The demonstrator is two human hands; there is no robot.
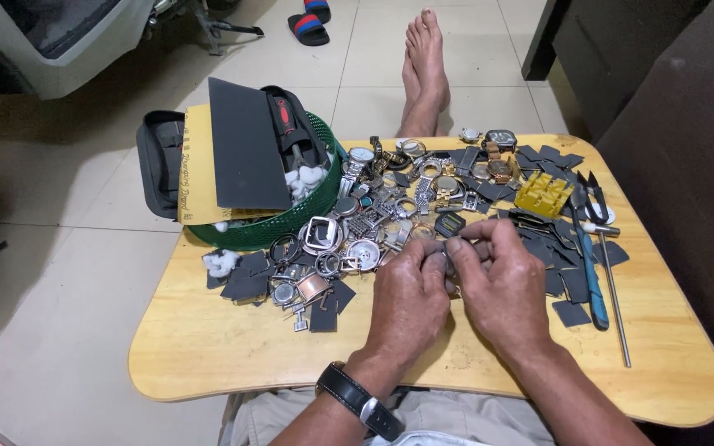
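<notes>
My left hand (411, 301) and my right hand (497, 285) meet over the middle of a small wooden table (208, 347). Their fingertips pinch a small grey metal watch part (446, 258) between them; most of it is hidden by the fingers. A black wristwatch (357, 398) sits on my left wrist. Just beyond the hands lies a heap of watch cases, metal bands and dials (373, 223), mixed with several dark grey sandpaper scraps (245, 285).
A green basket (291, 223) with a black case, a dark sheet and cotton wads stands at the table's back left. A yellow holder (543, 194), snips (592, 194), a blue-handled tool (595, 281) and a metal rod (617, 306) lie at right. A bare foot (425, 66) rests on the tiled floor beyond.
</notes>
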